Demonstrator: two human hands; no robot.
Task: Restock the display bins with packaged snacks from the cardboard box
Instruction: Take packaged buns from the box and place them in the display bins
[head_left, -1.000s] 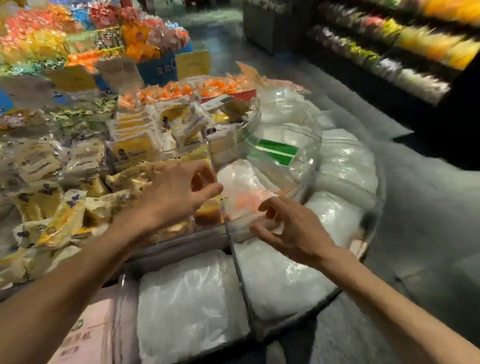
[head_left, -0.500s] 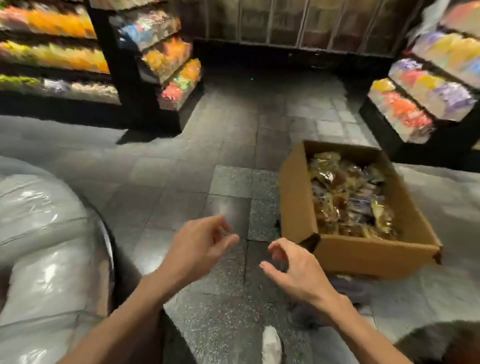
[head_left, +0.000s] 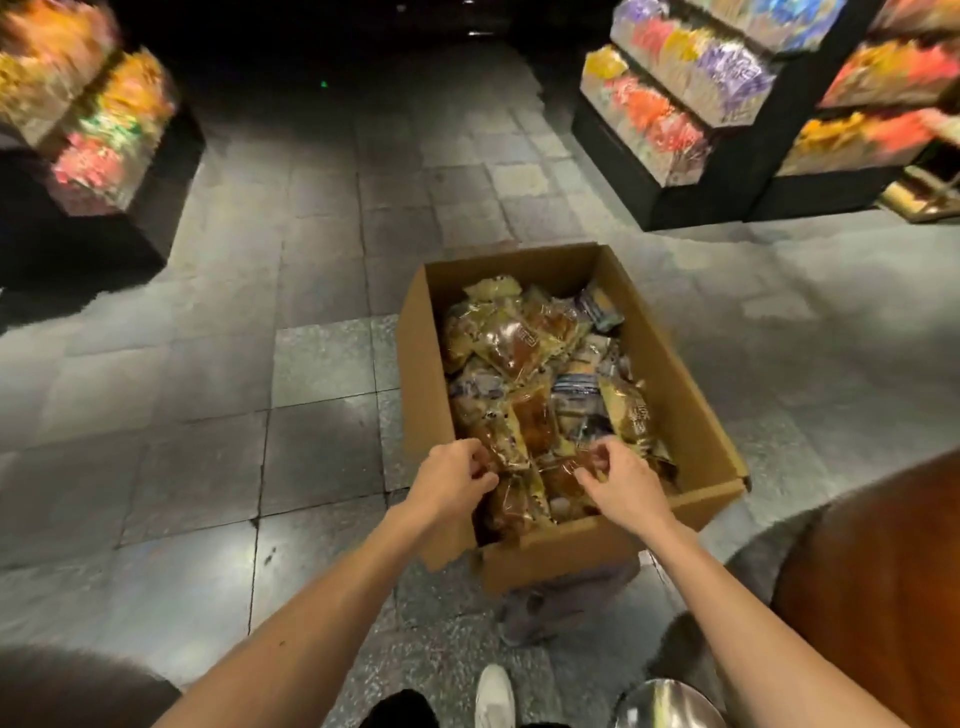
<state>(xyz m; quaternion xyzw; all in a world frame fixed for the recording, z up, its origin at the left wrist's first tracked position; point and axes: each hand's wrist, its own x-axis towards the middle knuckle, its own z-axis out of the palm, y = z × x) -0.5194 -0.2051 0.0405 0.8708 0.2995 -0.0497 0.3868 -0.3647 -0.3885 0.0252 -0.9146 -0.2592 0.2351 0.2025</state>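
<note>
The tiled floor (head_left: 311, 374) takes up most of the view, with tiered display bins (head_left: 670, 104) of bright wrapped goods at the far right and another stand of bins (head_left: 98, 130) at the far left. Both stand well apart from the person. Which bins are due for restocking cannot be told from here, and their fill level is too blurred to judge.

The cardboard box (head_left: 691, 415) sits open on the floor straight ahead, its near end resting on a grey cloth (head_left: 561, 603). It is heaped most of the way up with packaged snacks (head_left: 519, 338), clear and yellowish wrappers over brown contents, with a few purple-printed packs among them. With the box this full, much of the stock is judged to be left to move. The step in hand looks like gathering a fresh load at the box, with the carry to the bins not yet begun.

Both arms reach into the near end of the box. The left grip (head_left: 452, 480) is narrow, fingers curled onto the edge of a packet. The right grip (head_left: 623, 483) is likewise narrow, fingertips pinching a wrapper just beside it. Nothing is lifted clear of the heap.

A white shoe (head_left: 493, 696) shows at the bottom edge.
</note>
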